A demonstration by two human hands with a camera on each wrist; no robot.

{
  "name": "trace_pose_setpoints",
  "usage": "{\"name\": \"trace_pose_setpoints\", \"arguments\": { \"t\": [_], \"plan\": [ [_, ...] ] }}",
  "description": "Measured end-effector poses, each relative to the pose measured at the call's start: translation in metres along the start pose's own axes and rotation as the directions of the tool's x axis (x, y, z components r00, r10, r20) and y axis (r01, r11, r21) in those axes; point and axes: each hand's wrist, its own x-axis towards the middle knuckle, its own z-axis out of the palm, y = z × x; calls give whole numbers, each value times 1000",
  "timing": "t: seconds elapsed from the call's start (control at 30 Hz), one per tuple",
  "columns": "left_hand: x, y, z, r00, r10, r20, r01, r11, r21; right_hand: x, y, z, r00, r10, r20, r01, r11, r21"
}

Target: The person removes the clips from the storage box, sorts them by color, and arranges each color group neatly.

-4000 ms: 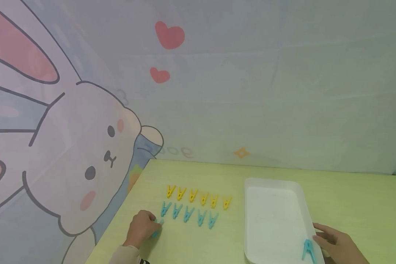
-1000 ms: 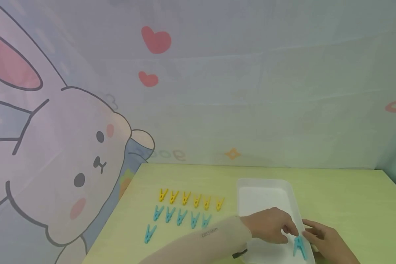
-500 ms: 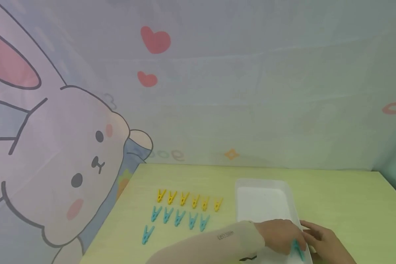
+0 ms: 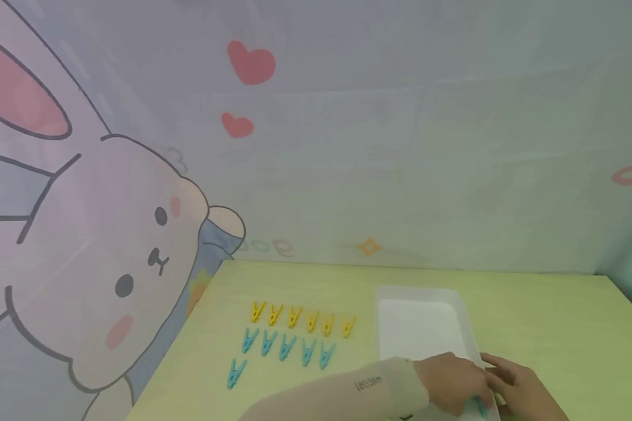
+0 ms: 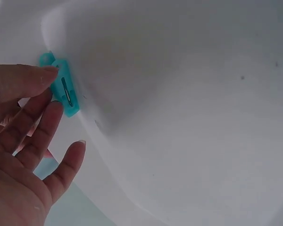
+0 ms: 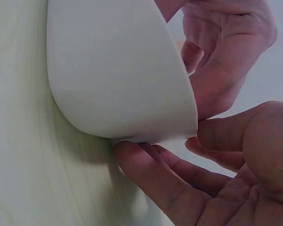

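A white tray (image 4: 420,324) stands at the right of the pale green table. My left hand (image 4: 450,383) reaches across it and pinches a teal clothespin (image 5: 65,89) at its right wall. In the left wrist view the thumb lies over the clothespin, and the little finger (image 5: 70,165) stays apart from it. My right hand (image 4: 524,389) holds the tray's right side from outside. The right wrist view shows its thumb (image 6: 221,129) at the rim and fingertips (image 6: 134,153) under the wall. In the head view the left hand hides most of the clothespin.
Left of the tray lie a row of several yellow clothespins (image 4: 295,316) and a row of several teal ones (image 4: 287,348). One more teal clothespin lies alone (image 4: 236,373) nearer the front. Behind the table (image 4: 553,310) hangs a cloth with a printed rabbit (image 4: 110,257).
My left hand has left the lone teal clothespin on the table, crossed right over the tray, and taken hold of the clothespin at its right wall. The right hand has stayed at the tray's side.
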Motion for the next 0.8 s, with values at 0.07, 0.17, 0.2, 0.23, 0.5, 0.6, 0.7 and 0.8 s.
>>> {"name": "trace_pose_setpoints", "arguments": {
  "t": [0.07, 0.17, 0.2, 0.23, 0.5, 0.6, 0.7, 0.8],
  "plan": [
    [0, 1, 0, 1000, -10, 2, 10, 1000, 5, -1, -1, 0, 1000, -4, -2, 4, 1000, -1],
    [-1, 3, 1, 1000, -26, 5, 25, 999, 27, -3, -3, 0, 1000, -5, -2, 5, 1000, 23],
    [-1, 4, 1, 1000, -28, 4, 28, 999, 42, -3, -3, 1, 1000, -7, -2, 7, 1000, 30],
    [-2, 4, 1, 1000, -30, 2, 30, 998, 57, -4, -4, 1, 1000, -4, -2, 4, 999, 36],
    [-2, 5, 2, 998, -41, -49, 48, 990, 136, -4, -7, 5, 999, 30, -43, -29, 999, 28],
    [-3, 5, 2, 997, -58, -42, 62, 992, 114, -5, -5, 4, 1000, 9, -29, -8, 1000, 29],
    [-5, 5, 1, 997, -75, -23, 76, 995, 60, -5, -4, 2, 1000, -10, -12, 10, 1000, 25],
    [-7, 5, 0, 996, -85, -17, 85, 996, 24, -5, -3, 1, 1000, -9, -7, 9, 1000, 24]
  ]
}}
